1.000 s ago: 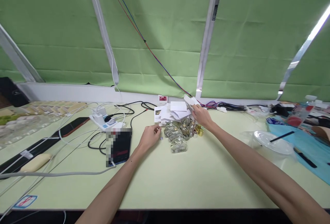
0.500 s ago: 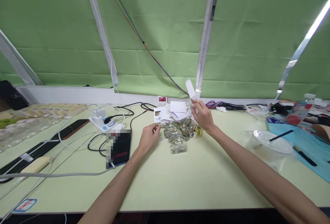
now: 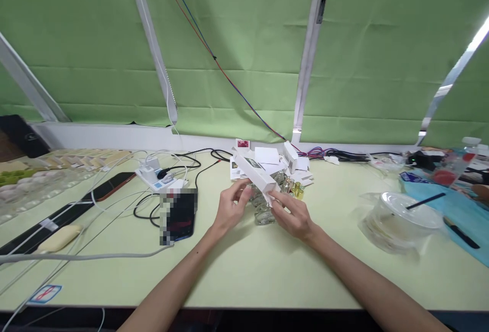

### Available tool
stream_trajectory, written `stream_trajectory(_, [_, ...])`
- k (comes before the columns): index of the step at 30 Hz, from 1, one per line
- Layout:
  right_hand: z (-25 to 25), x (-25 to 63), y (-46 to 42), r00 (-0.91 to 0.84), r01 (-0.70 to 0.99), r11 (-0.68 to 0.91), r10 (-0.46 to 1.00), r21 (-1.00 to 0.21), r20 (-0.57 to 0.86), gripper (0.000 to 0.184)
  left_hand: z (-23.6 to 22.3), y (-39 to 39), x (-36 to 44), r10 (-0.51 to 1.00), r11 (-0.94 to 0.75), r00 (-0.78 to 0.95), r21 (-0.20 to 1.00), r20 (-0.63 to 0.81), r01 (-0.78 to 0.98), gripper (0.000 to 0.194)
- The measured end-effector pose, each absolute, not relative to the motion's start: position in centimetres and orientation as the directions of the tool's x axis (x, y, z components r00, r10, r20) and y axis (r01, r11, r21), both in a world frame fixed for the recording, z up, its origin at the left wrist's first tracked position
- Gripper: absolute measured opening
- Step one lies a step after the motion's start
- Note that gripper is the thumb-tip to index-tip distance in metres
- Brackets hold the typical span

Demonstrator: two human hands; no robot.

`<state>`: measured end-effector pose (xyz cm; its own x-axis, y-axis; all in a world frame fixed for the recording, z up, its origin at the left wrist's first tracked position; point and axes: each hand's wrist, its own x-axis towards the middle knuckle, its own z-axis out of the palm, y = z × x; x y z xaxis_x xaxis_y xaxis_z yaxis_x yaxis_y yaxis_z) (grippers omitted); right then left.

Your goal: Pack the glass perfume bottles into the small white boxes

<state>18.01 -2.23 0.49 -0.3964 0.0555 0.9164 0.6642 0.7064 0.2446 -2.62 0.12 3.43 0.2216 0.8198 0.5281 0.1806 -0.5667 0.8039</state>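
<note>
A long white paper box point(image 3: 256, 171), with a small picture on its upper face, slants over the pile of glass bottles. Its near end is gripped between the thumb and fingers of my right hand point(image 3: 294, 215), where a flap sticks out. My left hand point(image 3: 231, 207) is at the box's left side, its thumb and fingers apart and slightly curved; whether it touches the box I cannot tell. Below lie several oval clear glass bottles point(image 3: 265, 216), partly covered by the box and my hands. Gold caps point(image 3: 298, 190) are grouped to their right.
Behind the bottles are flat white cartons point(image 3: 267, 156) and an upright white box point(image 3: 291, 157). To the left are a phone point(image 3: 183, 215), a power strip point(image 3: 155, 178) and loose cables. At right stand a lidded plastic tub point(image 3: 410, 215) and a knife point(image 3: 462, 232) on blue sheeting.
My right hand has brought the white box down and toward me from the back of the pile. My left hand has shifted slightly right, up to the box.
</note>
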Motion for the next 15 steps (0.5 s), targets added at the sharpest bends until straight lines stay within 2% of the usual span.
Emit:
stream_trajectory(6, [0.6, 17.6, -2.9, -0.349, 0.627, 0.767, 0.120, 0.136, 0.929, 0.029, 3.9, 0.3, -2.7, 0.856, -0.428, 0.294, 0.902, 0.424, -0.055, 0.063])
stream_trajectory(10, [0.7, 17.5, -3.1, -0.381, 0.594, 0.797, 0.159, 0.109, 0.911, 0.028, 4.7, 0.3, -3.0, 0.883, -0.340, 0.312, 0.936, 0.351, -0.091, 0.069])
stream_trajectory(15, [0.7, 17.2, -3.2, -0.403, 0.578, 0.812, 0.194, 0.084, 0.894, 0.023, 5.0, 0.2, -3.0, 0.872, -0.311, 0.361, 0.944, 0.330, -0.111, 0.068])
